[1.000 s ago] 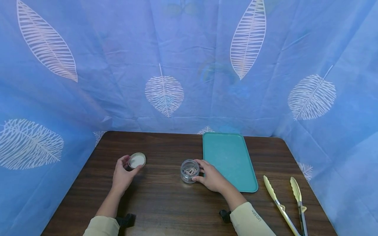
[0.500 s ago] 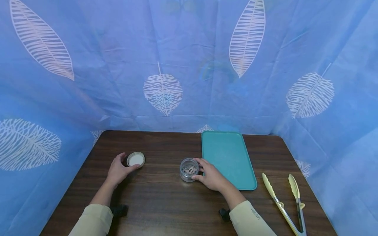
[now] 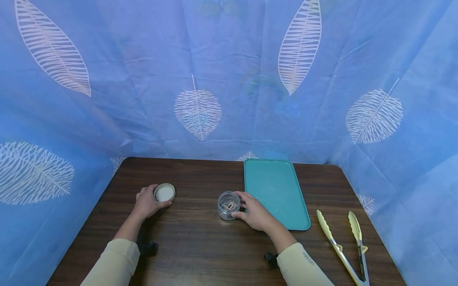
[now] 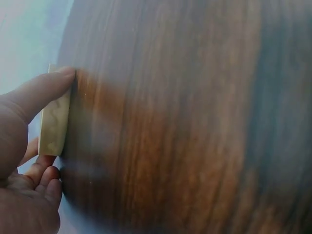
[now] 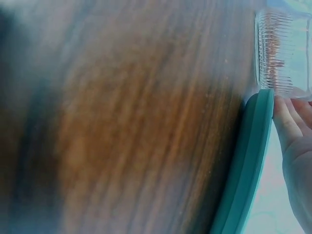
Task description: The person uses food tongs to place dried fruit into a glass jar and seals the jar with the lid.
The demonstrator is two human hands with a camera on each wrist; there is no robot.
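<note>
A round jar lid (image 3: pixel 165 193) lies on the table at the left, its white inner face up. My left hand (image 3: pixel 146 202) is round it, the thumb along its near edge and the fingers at its far left. The left wrist view shows the lid's pale side (image 4: pixel 54 124) between thumb and fingers. In the middle of the table stands an uncovered clear jar (image 3: pixel 223 215) with small pale pieces (image 3: pixel 229 205) at its bottom. My right hand (image 3: pixel 255 212) grips the jar from the right. Its threaded rim (image 5: pixel 275 53) shows in the right wrist view.
A teal tray (image 3: pixel 272 194) lies flat behind and to the right of the right hand. Spread tongs (image 3: pixel 341 254) with pale yellow tips lie at the right. A blue cloth (image 3: pixel 229 119) with white leaf prints hangs behind the dark wooden table (image 3: pixel 204 246).
My left hand has drawn back a little from the lid, then closed in on it again. The lid has settled flat. My right hand stays on the jar.
</note>
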